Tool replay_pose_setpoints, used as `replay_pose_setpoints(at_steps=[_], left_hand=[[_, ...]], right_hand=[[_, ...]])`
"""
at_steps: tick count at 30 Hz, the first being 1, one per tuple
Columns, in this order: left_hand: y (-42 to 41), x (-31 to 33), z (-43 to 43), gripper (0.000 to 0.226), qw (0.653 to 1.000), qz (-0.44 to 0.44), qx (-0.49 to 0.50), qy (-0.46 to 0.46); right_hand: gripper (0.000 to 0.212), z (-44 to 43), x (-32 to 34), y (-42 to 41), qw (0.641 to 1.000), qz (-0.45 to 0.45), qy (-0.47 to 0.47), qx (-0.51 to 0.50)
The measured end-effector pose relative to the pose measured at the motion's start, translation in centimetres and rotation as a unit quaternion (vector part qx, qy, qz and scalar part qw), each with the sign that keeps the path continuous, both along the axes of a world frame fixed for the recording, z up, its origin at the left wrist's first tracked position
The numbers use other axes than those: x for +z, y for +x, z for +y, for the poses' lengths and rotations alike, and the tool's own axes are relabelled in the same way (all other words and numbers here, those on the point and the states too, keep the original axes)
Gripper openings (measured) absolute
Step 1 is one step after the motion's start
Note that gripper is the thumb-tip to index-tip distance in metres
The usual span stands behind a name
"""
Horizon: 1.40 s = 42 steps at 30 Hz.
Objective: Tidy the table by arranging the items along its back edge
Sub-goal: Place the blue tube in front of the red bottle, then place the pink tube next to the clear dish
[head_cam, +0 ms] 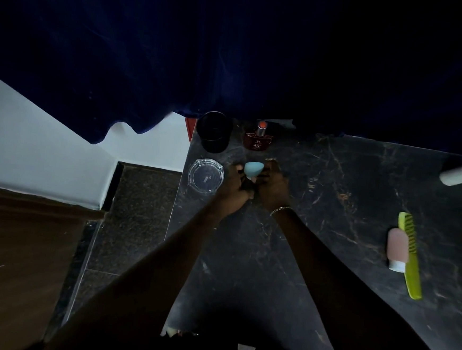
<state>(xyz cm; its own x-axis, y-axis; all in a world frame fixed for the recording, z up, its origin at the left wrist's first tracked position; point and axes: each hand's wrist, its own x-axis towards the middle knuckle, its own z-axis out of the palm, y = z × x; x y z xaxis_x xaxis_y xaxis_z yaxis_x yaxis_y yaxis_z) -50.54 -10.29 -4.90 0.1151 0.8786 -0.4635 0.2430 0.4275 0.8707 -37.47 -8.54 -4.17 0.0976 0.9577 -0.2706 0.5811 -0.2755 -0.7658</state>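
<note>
Both hands meet near the back-left of the dark marbled surface (348,184). Left hand (235,187) and right hand (273,187) together hold a light-blue makeup sponge (253,169), fingers curled around it. Glass ashtray (205,175) sits just left; black cup (214,131) and perfume bottle (258,137) stand behind. Pink tube (397,248) touches green comb (410,255), well apart at right.

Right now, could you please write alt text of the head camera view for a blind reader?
Both hands, left hand and right hand, hold a light blue sponge over a dark marble table. Behind stand a black cup and perfume bottle; a green comb lies right.
</note>
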Motion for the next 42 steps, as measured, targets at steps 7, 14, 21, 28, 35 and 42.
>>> replay_pose_setpoints(at_steps=[7, 14, 21, 28, 35, 42], left_hand=[[-0.4, 2.0, -1.7, 0.077, 1.000, 0.007, -0.005, 0.026], [-1.1, 4.9, -6.1, 0.074, 0.967, 0.172, -0.069, 0.174], [0.1, 5.1, -10.2, 0.070, 0.850, 0.393, -0.158, 0.314], [5.2, 4.8, -12.5, 0.073, 0.805, 0.436, -0.215, 0.341], [12.3, 4.5, -13.4, 0.074, 0.799, 0.435, -0.253, 0.330], [20.7, 4.6, -14.0, 0.074, 0.802, 0.413, -0.277, 0.332]], right_hand=[[0.063, -2.0, 1.3, 1.0, 1.000, 0.021, -0.010, -0.010], [0.069, -7.2, 3.7, 3.6, 0.998, -0.009, 0.057, 0.027], [0.069, -12.7, 5.0, 7.1, 0.964, -0.209, 0.136, 0.094], [0.080, -16.0, 5.9, 12.5, 0.943, -0.274, 0.130, 0.135], [0.079, -18.2, 6.4, 19.8, 0.947, -0.282, 0.124, 0.094], [0.073, -19.9, 5.7, 27.6, 0.952, -0.281, 0.116, 0.037]])
